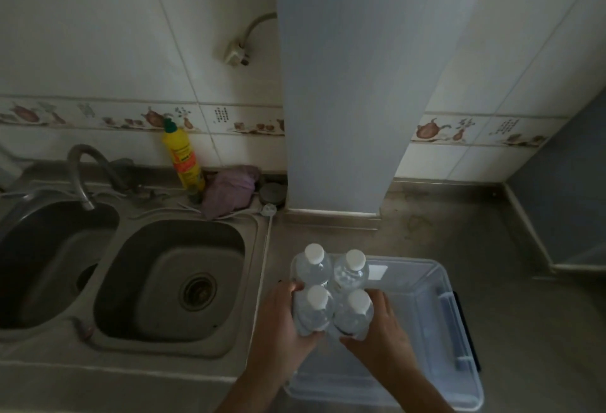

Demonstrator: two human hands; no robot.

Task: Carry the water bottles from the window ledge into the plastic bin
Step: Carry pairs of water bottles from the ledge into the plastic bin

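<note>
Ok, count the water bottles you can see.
4, clustered over the plastic bin's left end: far left, far right, near left against the left hand, near right against the right hand. None seems hidden.

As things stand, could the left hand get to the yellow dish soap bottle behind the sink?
Probably not yet. The left hand is occupied, its grip round the water bottles over the plastic bin. The path to the yellow bottle across the sink looks open otherwise.
</note>
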